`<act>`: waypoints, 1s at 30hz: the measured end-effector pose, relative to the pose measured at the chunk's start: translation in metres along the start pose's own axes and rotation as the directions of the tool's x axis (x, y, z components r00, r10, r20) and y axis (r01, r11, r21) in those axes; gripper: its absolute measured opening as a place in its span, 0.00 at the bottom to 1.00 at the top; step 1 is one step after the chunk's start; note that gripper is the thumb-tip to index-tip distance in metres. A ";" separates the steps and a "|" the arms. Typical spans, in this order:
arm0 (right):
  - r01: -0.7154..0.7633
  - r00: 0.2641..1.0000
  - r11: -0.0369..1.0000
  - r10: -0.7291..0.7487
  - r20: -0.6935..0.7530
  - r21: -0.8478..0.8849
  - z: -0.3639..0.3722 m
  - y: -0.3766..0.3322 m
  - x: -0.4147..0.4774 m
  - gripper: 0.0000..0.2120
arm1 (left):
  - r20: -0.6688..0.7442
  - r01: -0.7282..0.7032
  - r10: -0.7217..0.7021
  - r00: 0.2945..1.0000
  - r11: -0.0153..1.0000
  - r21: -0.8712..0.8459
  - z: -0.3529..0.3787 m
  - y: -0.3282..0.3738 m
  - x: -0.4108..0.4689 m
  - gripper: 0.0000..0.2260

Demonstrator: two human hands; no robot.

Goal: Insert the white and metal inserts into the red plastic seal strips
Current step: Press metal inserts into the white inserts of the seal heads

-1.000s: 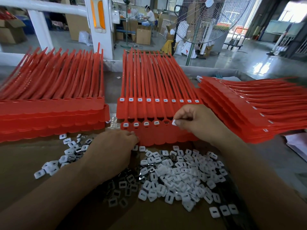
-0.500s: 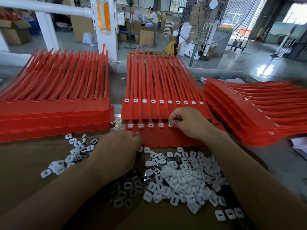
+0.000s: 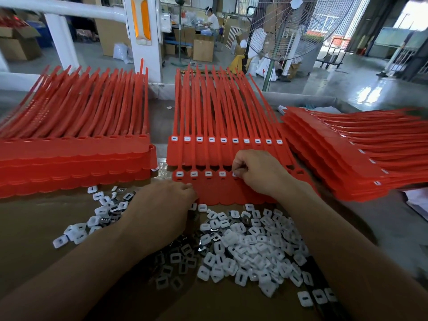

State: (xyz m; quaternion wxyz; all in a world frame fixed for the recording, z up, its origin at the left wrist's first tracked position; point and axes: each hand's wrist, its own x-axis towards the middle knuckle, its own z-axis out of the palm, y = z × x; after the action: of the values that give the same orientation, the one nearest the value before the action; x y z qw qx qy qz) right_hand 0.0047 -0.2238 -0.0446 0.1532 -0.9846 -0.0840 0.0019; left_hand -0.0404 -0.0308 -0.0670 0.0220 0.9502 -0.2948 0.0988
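Observation:
A stack of red seal strips (image 3: 229, 191) lies in the middle of the table, its front row carrying several white inserts (image 3: 208, 174). My right hand (image 3: 259, 172) pinches a white insert (image 3: 235, 174) and holds it down on the front row's fifth slot. My left hand (image 3: 162, 209) rests with curled fingers at the strip's front left corner, over the loose inserts; what it holds is hidden. A big heap of loose white and metal inserts (image 3: 250, 249) is spread on the brown board in front.
Another stack of red strips without inserts (image 3: 76, 158) stands at the left, and a fanned stack with inserts (image 3: 361, 158) at the right. A smaller scatter of inserts (image 3: 102, 212) lies left of my left hand. A large fan (image 3: 287, 28) stands behind the table.
My right hand brought the pinched white insert from above the strip down onto the fifth slot of the front row. My left hand stayed at the strip's front corner.

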 end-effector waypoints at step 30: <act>-0.048 0.998 0.992 0.054 -0.044 0.117 0.002 0.000 -0.004 0.09 | 0.007 0.011 -0.011 1.000 1.000 0.012 -0.001 0.002 0.000 0.18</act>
State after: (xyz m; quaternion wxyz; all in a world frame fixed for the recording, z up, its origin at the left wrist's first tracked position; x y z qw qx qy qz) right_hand 0.0011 -0.2239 -0.0471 0.2121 -0.9756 -0.0549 -0.0127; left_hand -0.0420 -0.0321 -0.0664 0.0158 0.9522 -0.2891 0.0973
